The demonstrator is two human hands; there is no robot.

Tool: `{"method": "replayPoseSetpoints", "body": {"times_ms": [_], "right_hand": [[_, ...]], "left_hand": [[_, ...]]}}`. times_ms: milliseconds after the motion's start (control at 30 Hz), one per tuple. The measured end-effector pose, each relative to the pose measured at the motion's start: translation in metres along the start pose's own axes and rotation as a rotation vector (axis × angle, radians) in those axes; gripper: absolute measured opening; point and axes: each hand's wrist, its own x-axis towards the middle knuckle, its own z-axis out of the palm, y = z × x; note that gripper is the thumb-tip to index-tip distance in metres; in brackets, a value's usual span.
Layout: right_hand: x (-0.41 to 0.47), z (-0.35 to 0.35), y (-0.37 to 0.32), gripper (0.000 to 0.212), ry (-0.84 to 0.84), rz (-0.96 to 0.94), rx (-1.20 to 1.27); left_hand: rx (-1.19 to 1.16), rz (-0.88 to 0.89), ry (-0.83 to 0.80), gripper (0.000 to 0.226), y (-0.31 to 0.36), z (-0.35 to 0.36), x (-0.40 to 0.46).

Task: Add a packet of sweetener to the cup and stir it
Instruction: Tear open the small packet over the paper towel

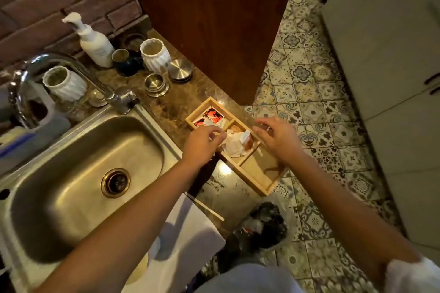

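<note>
Two hands hover over the wooden organizer [256, 179] on the table: left hand [201, 145] grip pinching a white packet [234, 144], right hand [277, 134] open; best lift one packet cleanly.

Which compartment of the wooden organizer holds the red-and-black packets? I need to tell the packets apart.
The far compartment, nearest the metal canisters. The middle compartment holds white and brown packets, and the near compartment looks nearly bare.

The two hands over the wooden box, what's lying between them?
In the head view, between the left hand and the right hand lies the middle compartment of the wooden box, holding crumpled white packets.
</note>
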Motion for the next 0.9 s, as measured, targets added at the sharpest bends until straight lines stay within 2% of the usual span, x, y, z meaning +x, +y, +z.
{"method": "replayPoseSetpoints", "body": {"times_ms": [200, 333, 467, 700, 900], "right_hand": [[0.004, 0.011, 0.017, 0.032, -0.093, 0.087, -0.067], [0.003, 0.017, 0.025, 0.033, -0.097, 0.092, -0.058], [0.005, 0.023, 0.031, 0.035, -0.112, 0.091, -0.062], [-0.003, 0.039, 0.04, 0.032, -0.084, 0.086, -0.046], [-0.004, 0.04, 0.041, 0.04, -0.084, 0.082, -0.031]], "left_hand": [[0.085, -0.022, -0.045, 0.031, 0.022, 0.025, 0.017], [0.204, 0.005, -0.078, 0.036, 0.026, 0.04, 0.025], [0.267, -0.023, -0.081, 0.032, 0.027, 0.049, 0.03], [0.166, -0.059, -0.045, 0.016, 0.036, 0.058, 0.027], [0.004, -0.111, -0.111, 0.015, 0.036, 0.05, 0.029]]}}
